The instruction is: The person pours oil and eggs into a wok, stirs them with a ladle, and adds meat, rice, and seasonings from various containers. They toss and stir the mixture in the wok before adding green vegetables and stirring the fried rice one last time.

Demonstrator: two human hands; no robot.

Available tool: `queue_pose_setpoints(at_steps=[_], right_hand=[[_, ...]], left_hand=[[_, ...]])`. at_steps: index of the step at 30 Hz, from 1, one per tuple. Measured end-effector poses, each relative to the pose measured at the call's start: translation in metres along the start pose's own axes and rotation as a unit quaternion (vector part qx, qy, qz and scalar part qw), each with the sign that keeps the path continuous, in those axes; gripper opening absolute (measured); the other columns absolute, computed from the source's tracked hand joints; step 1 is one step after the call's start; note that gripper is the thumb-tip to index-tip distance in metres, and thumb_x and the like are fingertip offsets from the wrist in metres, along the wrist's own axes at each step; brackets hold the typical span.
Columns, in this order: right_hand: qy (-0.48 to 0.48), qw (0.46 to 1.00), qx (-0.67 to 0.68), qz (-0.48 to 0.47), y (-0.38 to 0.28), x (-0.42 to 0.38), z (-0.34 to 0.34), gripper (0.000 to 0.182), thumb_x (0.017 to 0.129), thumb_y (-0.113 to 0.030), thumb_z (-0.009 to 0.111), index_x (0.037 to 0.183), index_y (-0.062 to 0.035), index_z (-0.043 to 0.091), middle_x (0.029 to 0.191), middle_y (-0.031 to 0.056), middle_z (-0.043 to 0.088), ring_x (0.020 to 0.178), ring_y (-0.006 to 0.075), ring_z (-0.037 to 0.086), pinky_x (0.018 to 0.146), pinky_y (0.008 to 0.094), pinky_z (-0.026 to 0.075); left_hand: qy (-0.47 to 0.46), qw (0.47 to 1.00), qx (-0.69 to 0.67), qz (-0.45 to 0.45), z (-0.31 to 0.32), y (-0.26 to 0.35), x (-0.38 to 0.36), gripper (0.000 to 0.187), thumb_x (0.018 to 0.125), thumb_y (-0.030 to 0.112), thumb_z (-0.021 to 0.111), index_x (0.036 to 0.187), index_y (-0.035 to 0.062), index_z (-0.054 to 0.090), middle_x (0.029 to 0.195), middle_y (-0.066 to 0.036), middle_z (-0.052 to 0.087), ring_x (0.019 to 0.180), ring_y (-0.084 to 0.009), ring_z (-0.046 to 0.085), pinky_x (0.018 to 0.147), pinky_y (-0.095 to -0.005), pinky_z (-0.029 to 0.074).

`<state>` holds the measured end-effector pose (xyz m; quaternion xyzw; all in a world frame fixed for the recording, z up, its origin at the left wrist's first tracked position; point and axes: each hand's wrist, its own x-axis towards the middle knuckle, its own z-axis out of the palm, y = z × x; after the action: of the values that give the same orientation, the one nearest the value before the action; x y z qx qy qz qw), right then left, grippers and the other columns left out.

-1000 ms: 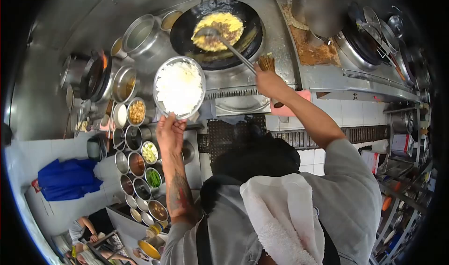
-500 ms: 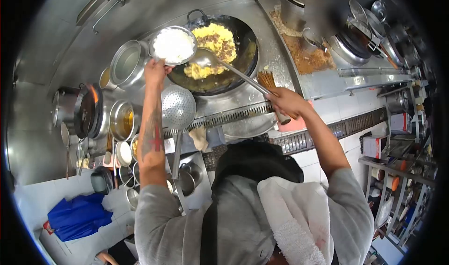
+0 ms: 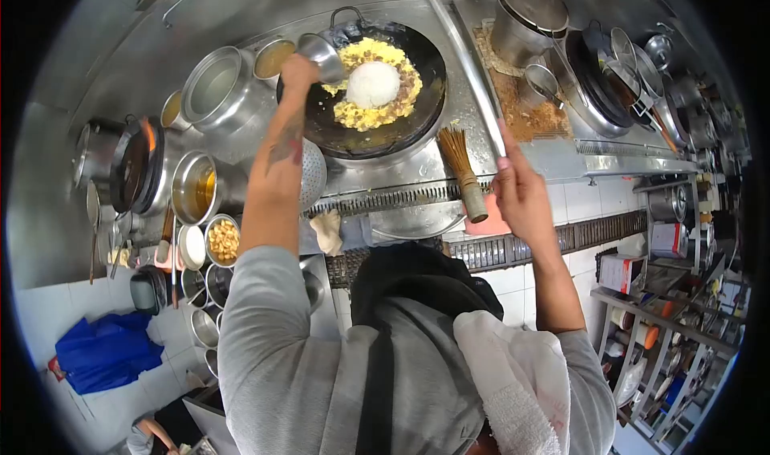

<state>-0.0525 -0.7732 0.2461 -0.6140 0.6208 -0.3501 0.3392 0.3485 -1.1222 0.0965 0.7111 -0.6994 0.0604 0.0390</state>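
My left hand [image 3: 299, 74] grips a metal bowl [image 3: 322, 56], tilted on its side at the left of the black wok [image 3: 313, 126]. A mound of white rice [image 3: 373, 84] sits in the wok on a bed of scrambled egg [image 3: 377, 118] with brown bits. My right hand [image 3: 523, 194] is closed around the long handle of a ladle [image 3: 461, 50], raised to the right of the wok. Its head is mostly cut off by the upper edge of the view. A bamboo wok brush [image 3: 464, 170] lies between the wok and my right hand.
Left of the wok stand a large metal pot [image 3: 215, 90], a pot of yellow oil [image 3: 200, 190] and a bowl of pale chunks [image 3: 223, 240]. A perforated skimmer [image 3: 314, 178] is partly behind my left arm. Pots [image 3: 525, 26] stand at the right; another person [image 3: 148, 435] is lower left.
The rice has gone from the bowl into the wok, and the bowl has tipped over. The ladle has lifted out of the wok, up and to the right.
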Motion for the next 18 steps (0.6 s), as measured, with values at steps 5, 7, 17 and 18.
queue_pose_setpoints(at_steps=[5,7,17,18], right_hand=[[-0.139,0.944,-0.293,-0.066,0.119,0.041,0.047,0.052,0.099,-0.027,0.052,0.147,-0.0123,0.042,0.075,0.0218,0.066,0.066,0.0433,0.064,0.063,0.0477,0.053],[-0.109,0.939,-0.311,-0.095,0.11,0.051,0.048,0.053,0.098,-0.029,0.054,0.145,-0.0081,0.042,0.087,0.0248,0.065,0.076,0.0436,0.064,0.071,0.0488,0.052],[-0.311,0.926,-0.028,-0.21,0.032,0.042,0.136,0.051,0.095,-0.026,0.063,0.141,-0.0104,0.05,0.134,0.016,0.057,0.12,0.0279,0.056,0.094,0.0424,0.046],[-0.356,0.905,-0.015,-0.234,0.028,0.035,0.159,0.05,0.095,-0.026,0.063,0.142,-0.0123,0.05,0.133,0.0157,0.058,0.118,0.0265,0.057,0.093,0.0405,0.047]], left_hand=[[0.035,0.911,-0.372,-0.173,-0.047,-0.067,-0.112,0.035,0.087,0.028,0.056,0.074,-0.0025,0.067,0.078,-0.02,0.071,0.063,-0.0245,0.069,0.064,-0.0343,0.054],[0.105,0.836,-0.488,-0.228,-0.069,-0.071,-0.2,0.031,0.09,0.023,0.063,0.072,-0.0019,0.062,0.067,-0.013,0.066,0.059,-0.0158,0.064,0.057,-0.0295,0.051],[0.158,0.629,-0.477,-0.594,-0.143,-0.037,-0.748,0.03,0.093,0.023,0.065,0.07,0.0068,0.057,0.062,0.002,0.054,0.056,-0.0083,0.054,0.053,-0.0238,0.045],[0.2,0.585,-0.48,-0.622,-0.153,-0.015,-0.794,0.029,0.093,0.023,0.065,0.07,0.007,0.056,0.062,0.001,0.055,0.056,-0.0095,0.055,0.053,-0.0244,0.046]])
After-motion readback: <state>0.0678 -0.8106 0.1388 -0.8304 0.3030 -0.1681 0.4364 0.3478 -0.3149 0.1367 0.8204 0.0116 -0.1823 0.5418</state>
